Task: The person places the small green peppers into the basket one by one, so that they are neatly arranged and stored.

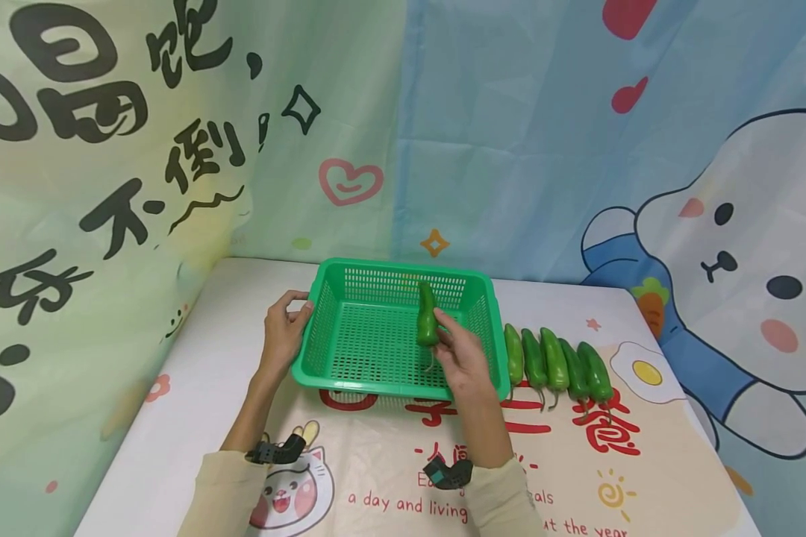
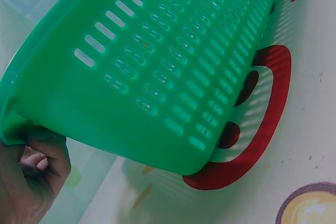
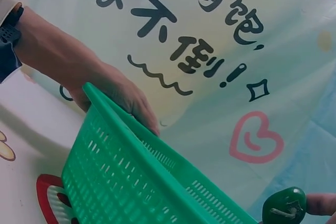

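A green plastic basket (image 1: 369, 384) with slotted walls stands on the table. My left hand (image 1: 284, 328) grips its left rim; in the left wrist view the fingers (image 2: 50, 153) curl under the rim at the corner. My right hand (image 1: 465, 358) pinches a green pepper (image 1: 427, 313) over the right part of the basket, its stem end toward me. The right wrist view shows the held pepper's stem end (image 3: 284, 206) beside a fingertip. Several more green peppers (image 1: 554, 360) lie in a row just right of the basket, stems toward me.
The table (image 1: 195, 350) carries a printed cover with red characters, a cartoon cat and a fried egg (image 1: 647, 371). Behind it and along the left side hangs a printed curtain (image 1: 510, 186). Each wrist wears a dark strap (image 1: 448, 473).
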`<state>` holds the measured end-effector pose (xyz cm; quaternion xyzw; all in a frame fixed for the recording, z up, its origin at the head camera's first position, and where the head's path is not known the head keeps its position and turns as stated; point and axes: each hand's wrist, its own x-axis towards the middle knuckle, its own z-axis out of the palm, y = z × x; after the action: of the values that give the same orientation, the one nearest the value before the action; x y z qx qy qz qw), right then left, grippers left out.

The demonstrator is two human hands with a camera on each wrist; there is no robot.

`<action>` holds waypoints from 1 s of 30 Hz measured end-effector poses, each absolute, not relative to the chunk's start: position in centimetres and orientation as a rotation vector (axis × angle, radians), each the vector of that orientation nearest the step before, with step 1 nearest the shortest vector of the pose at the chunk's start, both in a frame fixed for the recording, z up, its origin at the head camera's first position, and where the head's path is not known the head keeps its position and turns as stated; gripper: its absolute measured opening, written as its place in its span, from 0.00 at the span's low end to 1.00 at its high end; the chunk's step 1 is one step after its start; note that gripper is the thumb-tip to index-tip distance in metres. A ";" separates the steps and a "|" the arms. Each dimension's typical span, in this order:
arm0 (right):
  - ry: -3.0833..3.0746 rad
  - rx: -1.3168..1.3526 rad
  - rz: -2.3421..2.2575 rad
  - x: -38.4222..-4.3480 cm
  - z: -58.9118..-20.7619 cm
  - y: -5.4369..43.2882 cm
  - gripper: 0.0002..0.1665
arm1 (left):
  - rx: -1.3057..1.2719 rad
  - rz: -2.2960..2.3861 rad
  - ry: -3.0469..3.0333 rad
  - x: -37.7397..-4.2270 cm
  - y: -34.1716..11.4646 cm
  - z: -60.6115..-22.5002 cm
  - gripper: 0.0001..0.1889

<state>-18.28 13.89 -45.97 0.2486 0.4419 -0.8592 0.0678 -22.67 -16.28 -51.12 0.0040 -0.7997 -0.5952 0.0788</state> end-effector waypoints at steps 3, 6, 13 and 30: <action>1.333 0.763 -2.590 -18.5 -46.1 13.4 0.22 | 0.012 -1.789 -2.388 -22.6 -16.2 -51.1 0.17; 1.341 0.764 -2.590 -18.6 -46.3 12.9 0.25 | 0.007 -1.795 -2.380 -22.6 -16.2 -51.1 0.17; 1.301 0.789 -2.616 -19.0 -46.7 11.8 0.20 | 0.000 -1.790 -2.376 -22.7 -16.3 -51.2 0.17; 1.323 0.780 -2.571 -19.3 -47.5 9.6 0.18 | 0.002 -1.796 -2.372 -22.8 -16.4 -51.2 0.17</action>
<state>-19.28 9.63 -47.45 0.2597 0.4406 -0.8562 0.0736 -22.77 -16.38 -51.17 0.0006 -0.7944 -0.6017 0.0832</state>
